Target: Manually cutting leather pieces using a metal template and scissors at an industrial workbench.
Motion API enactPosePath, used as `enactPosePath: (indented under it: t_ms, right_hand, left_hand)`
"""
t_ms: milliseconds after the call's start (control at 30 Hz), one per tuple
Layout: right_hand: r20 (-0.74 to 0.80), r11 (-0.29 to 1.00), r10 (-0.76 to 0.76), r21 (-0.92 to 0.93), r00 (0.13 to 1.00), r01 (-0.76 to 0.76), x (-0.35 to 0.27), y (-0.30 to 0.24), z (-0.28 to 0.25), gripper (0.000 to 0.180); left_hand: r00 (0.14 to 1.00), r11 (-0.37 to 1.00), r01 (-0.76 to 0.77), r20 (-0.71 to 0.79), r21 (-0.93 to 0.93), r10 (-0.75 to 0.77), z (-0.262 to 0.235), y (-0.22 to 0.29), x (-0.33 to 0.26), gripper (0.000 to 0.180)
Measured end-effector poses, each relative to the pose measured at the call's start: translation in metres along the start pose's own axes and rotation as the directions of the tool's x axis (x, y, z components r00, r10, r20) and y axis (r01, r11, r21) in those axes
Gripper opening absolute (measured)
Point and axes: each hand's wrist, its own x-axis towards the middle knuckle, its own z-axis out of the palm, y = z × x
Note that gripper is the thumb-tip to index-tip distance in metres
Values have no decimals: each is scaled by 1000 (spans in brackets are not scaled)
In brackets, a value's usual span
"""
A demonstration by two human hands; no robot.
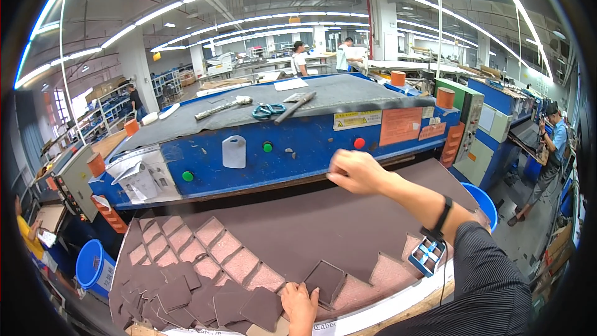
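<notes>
A wide brown sheet of leather-like material (292,224) lies on the pinkish cutting board (233,249) beneath a blue press. Square openings have been cut through its left part and along its near edge. Close to that edge rests a thin-walled square cutting die (325,281). My left hand (300,303) lies beside the die's left side, its fingers extended between the die and a loose brown square (261,308). Raised over the sheet, my right hand (354,171) is loosely closed with no object visible in it; it is just below the red button (359,143).
Cut brown squares (177,292) are heaped at the near left. The press beam (298,143) spans the width ahead, with scissors (267,111) and rods on top. Blue bins (93,264) stand at both sides. A co-worker (553,143) stands at the right.
</notes>
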Motion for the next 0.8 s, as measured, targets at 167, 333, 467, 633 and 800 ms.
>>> enactPosePath:
  t_ms: [167, 333, 467, 633, 800]
  right_hand:
    - [-193, 987, 26, -152, 981, -56, 129, 27, 67, 40]
    - [-338, 919, -6, -373, 941, -128, 172, 43, 130, 70]
    - [-351, 881, -10, -447, 936, -158, 190, 94, 159, 58]
    - [-295, 856, 100, -462, 950, -233, 216, 107, 166, 30]
    - [-200, 829, 90, -527, 976, -184, 197, 124, 162, 25]
  left_hand:
    - [998, 998, 36, -44, -42, -38, -1, -3, 0, 37]
    - [990, 988, 130, -50, -81, -134, 11, 1, 13, 32]
    - [998, 997, 26, -58, 79, -21, 22, 21, 38, 36]
    - [987, 996, -91, 130, 8, 89, 50, 26, 61, 38]
    - [968, 991, -136, 213, 3, 132, 59, 33, 62, 40]
